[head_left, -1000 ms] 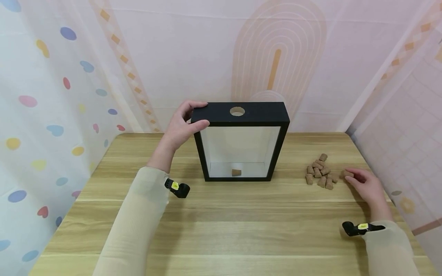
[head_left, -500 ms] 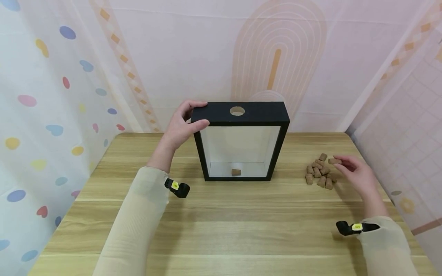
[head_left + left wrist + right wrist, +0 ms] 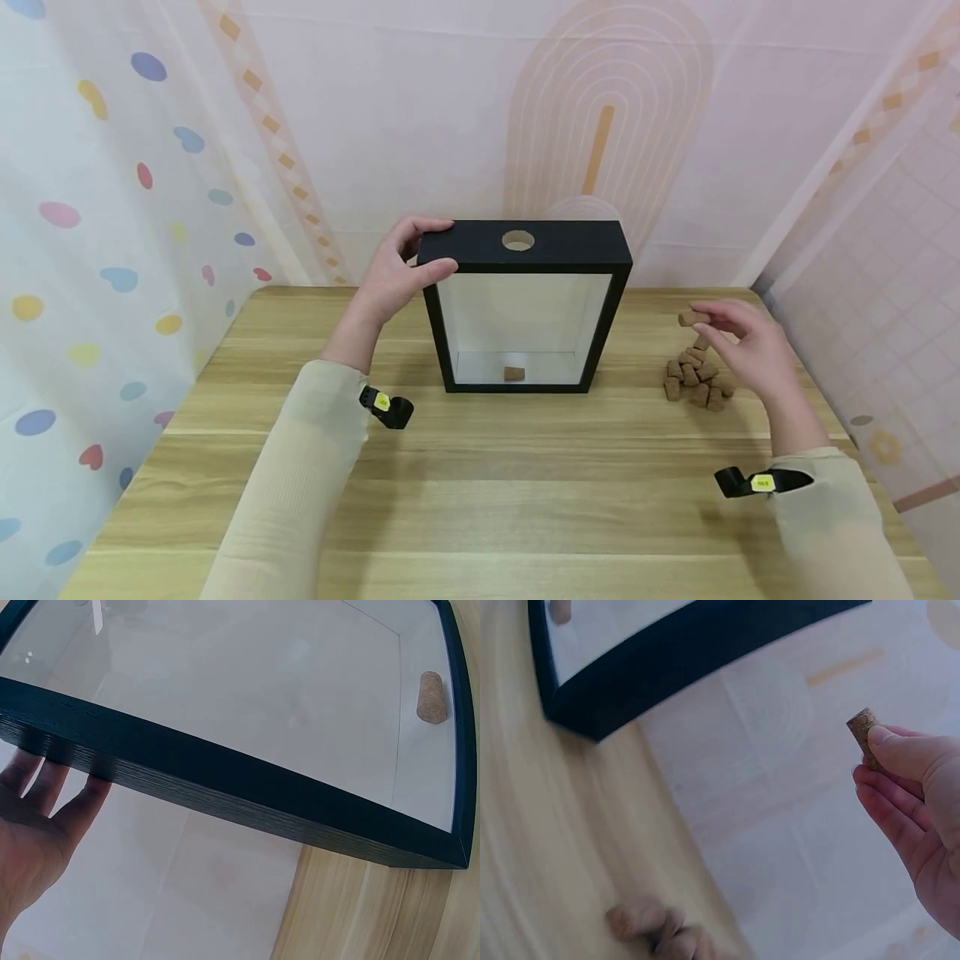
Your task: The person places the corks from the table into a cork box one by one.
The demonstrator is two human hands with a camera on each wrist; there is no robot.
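Black frame (image 3: 525,250), white inside. Tan-brown corks (image 3: 693,382). Light wood-grain worktop (image 3: 480,483). Cream sleeves (image 3: 300,483). Left curtain (image 3: 112,208): white, pastel hearts and dots.

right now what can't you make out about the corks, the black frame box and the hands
- Pile of brown corks: exact count unclear in the head view, too small and overlapping; blurred and edge-cut in the right wrist view.
- Left hand fingers behind the black glass-fronted frame box: hidden by the box in the head view.
- Pinched cork: its lower end is covered by the right hand thumb.
- Lone cork inside the box: surface detail too small.
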